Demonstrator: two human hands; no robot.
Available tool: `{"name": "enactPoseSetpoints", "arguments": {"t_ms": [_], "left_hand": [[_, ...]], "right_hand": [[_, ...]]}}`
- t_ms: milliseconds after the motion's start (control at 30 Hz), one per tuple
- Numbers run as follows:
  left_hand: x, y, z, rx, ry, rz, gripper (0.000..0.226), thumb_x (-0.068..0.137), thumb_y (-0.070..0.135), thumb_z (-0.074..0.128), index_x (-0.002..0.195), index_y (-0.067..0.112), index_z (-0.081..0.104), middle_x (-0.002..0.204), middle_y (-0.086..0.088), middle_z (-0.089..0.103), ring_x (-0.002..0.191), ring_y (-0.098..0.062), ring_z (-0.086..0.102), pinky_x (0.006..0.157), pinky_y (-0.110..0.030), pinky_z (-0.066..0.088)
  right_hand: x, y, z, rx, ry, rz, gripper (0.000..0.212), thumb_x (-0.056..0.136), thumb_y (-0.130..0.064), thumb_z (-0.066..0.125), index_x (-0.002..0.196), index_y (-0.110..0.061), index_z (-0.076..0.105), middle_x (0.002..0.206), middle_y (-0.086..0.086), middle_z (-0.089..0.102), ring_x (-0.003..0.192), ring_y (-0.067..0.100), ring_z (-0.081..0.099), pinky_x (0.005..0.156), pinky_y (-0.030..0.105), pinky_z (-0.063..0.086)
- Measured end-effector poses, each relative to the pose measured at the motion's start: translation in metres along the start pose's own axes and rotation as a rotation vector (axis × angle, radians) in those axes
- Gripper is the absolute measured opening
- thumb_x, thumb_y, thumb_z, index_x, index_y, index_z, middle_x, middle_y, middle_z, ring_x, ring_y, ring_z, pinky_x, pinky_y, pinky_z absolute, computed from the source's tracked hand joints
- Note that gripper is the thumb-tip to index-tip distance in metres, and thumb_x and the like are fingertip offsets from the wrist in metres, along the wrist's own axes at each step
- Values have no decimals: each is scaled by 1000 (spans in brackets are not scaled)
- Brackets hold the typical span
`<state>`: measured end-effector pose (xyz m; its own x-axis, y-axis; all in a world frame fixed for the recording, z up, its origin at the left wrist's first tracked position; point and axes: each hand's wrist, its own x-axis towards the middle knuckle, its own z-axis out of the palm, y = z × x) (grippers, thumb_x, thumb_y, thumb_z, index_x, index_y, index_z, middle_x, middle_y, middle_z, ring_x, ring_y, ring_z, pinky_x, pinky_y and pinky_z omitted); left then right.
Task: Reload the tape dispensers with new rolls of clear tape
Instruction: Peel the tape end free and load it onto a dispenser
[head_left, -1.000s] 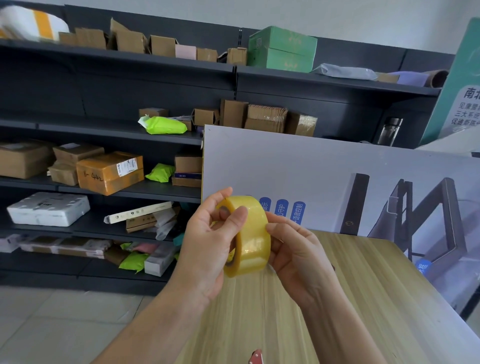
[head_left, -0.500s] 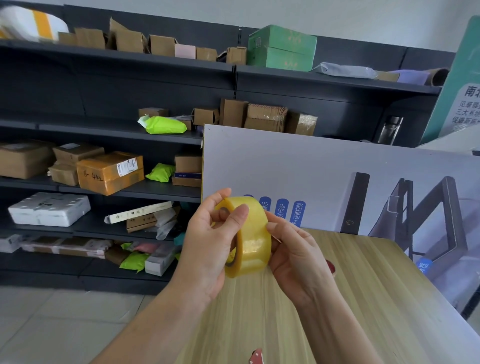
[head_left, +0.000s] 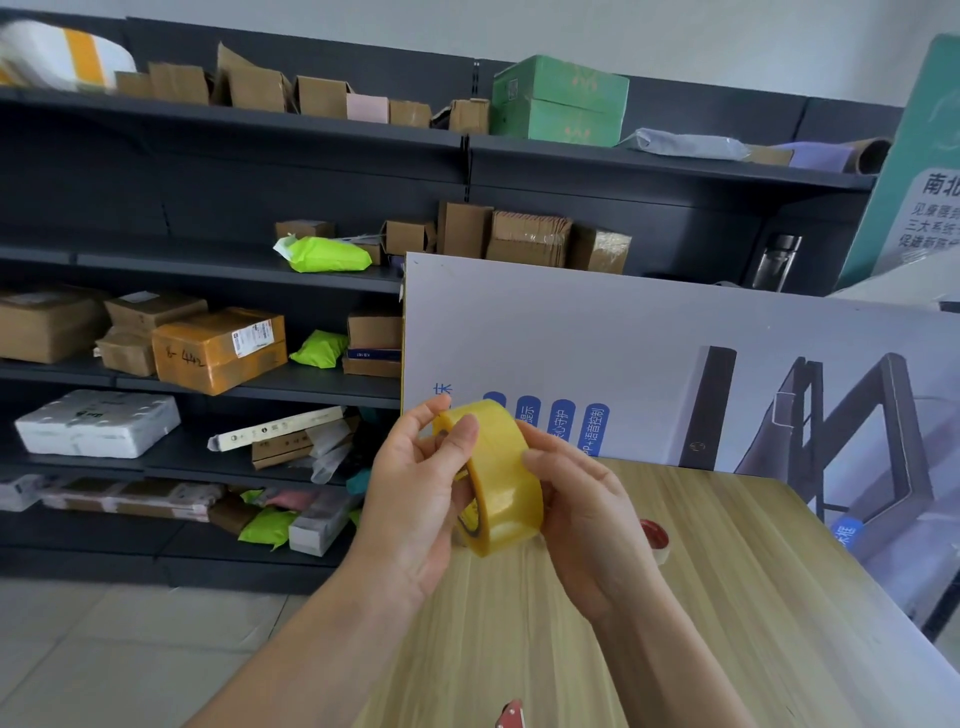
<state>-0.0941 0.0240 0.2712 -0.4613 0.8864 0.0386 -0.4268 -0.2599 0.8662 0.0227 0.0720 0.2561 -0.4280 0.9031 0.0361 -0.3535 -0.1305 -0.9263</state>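
I hold a yellowish roll of clear tape (head_left: 501, 478) upright in the air above the near-left part of the wooden table (head_left: 727, 597). My left hand (head_left: 415, 499) grips the roll from the left, thumb on its outer band and fingers at its open core. My right hand (head_left: 582, 514) holds the roll's right side with curled fingers, the thumb pressed on the band. A red tip of a tape dispenser (head_left: 510, 714) shows at the bottom edge. Another roll with a red core (head_left: 657, 538) lies on the table behind my right hand.
A large printed board (head_left: 675, 364) stands upright along the table's far edge. Dark shelves (head_left: 208, 270) full of cardboard boxes and green parcels fill the left and back. The grey tiled floor (head_left: 104, 649) lies left of the table.
Both hands have shifted slightly on the roll; the right hand has moved down a little, uncovering the red-cored roll on the table behind it.
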Motion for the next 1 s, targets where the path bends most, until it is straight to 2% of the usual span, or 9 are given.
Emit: {"name": "enactPoseSetpoints", "arguments": {"t_ms": [67,167,200,267,367,500,600,733,1000], "left_hand": [[3,1,-2,81,-1,8,31,87,21,62,117,22,56,102,-13,61,93,-24,64,76,-36,56],[14,7,-15,723,-57,226,29,82,54,56,106,38,61,88,-1,51,87,-17,55,76,-28,48],[19,9,-20,943,-64,343,28,82,60,54,104,44,61,89,3,46,91,-15,50,81,-28,45],[25,13,-25,1186,-117,557,27,87,55,50,112,49,61,106,8,42,109,-11,39,98,-31,37],[29,22,-24,1239,-384,659,30,88,39,45,110,52,61,128,18,46,126,-2,31,108,-38,27],[32,39,-23,1184,-636,504,25,96,25,51,109,37,69,105,20,64,108,-1,53,91,-23,42],[33,45,-23,1143,-675,534,22,91,18,61,101,33,73,97,17,68,99,-5,62,85,-23,49],[33,47,-25,1171,-704,551,16,85,22,63,94,28,75,90,15,71,93,-7,65,80,-28,54],[30,44,-18,1407,-772,514,18,93,17,57,81,30,57,78,16,57,77,1,52,66,-10,38]], "right_hand": [[-1,2,-3,-50,-36,-35,42,74,-13,75,116,-16,70,111,11,72,106,28,66,85,40,54],[-3,2,-5,-70,-31,-94,46,73,-18,74,119,-13,66,106,10,73,102,27,68,91,44,53],[-3,2,-6,-82,-11,-110,45,73,-19,76,116,-13,66,99,7,74,95,23,69,90,44,52],[-3,1,-6,-116,36,-126,42,71,-22,77,111,-14,66,84,1,74,80,14,69,84,42,52],[-3,0,-8,-148,60,-148,37,68,-28,70,102,-14,67,83,-1,73,82,15,66,84,42,51],[-3,-2,-11,-190,23,-154,30,70,-33,69,93,-14,69,86,1,73,87,20,64,81,41,51],[-4,-3,-12,-174,-19,-143,28,72,-31,68,92,-12,68,83,3,71,81,21,64,74,38,52],[-4,-3,-13,-156,-60,-126,21,76,-26,71,88,-11,64,77,5,69,74,22,61,67,34,51],[-1,1,-16,-234,-130,-92,20,80,-28,74,86,-13,61,73,8,66,64,22,58,57,32,48]]}}
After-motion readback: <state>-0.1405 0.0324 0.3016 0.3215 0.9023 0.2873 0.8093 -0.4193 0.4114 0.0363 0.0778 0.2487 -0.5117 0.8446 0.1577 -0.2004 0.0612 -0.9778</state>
